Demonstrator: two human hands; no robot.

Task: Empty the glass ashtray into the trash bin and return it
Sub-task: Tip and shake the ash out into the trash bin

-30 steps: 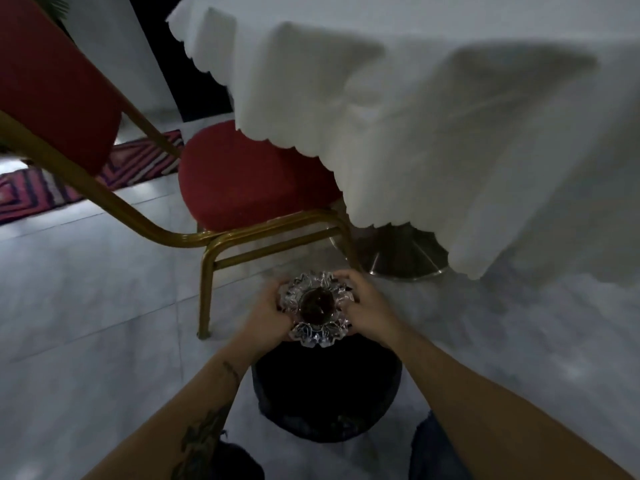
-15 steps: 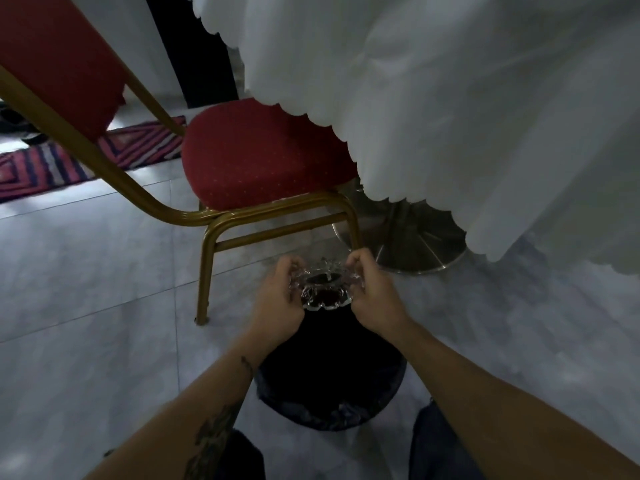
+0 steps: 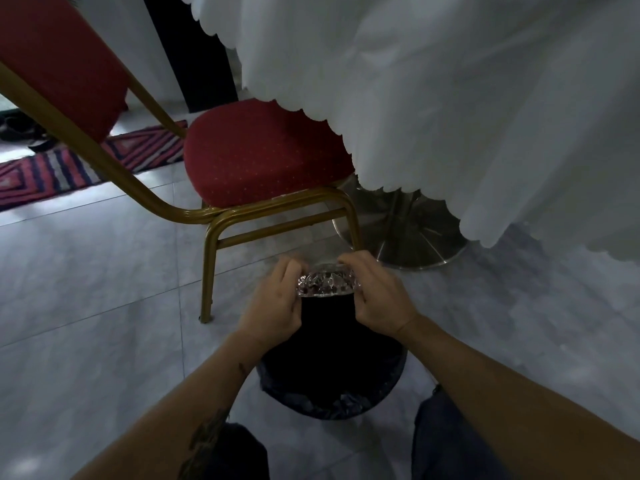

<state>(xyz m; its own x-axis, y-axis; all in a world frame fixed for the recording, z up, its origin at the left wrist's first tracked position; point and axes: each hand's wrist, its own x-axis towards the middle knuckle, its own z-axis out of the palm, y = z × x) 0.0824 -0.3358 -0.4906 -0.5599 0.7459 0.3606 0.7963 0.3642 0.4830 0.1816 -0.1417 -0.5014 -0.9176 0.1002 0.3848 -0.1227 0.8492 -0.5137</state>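
Observation:
A cut-glass ashtray (image 3: 327,281) with a scalloped rim is held between both hands, tipped forward so I see its edge and side. My left hand (image 3: 275,301) grips its left side and my right hand (image 3: 379,296) grips its right side. It hangs over the far part of a round black trash bin (image 3: 332,403) lined with a dark bag, which stands on the floor between my knees. The bin's inside is too dark to see into.
A red chair (image 3: 263,154) with a gold frame stands just beyond the bin, its front leg at the left. A white scalloped tablecloth (image 3: 450,98) hangs at the right over a steel table base (image 3: 408,233). A striped rug (image 3: 79,164) lies at the far left on grey tile.
The ashtray has been tilted from bowl-up to edge-on over the bin, still in both hands. The view has dropped lower and closer to the bin.

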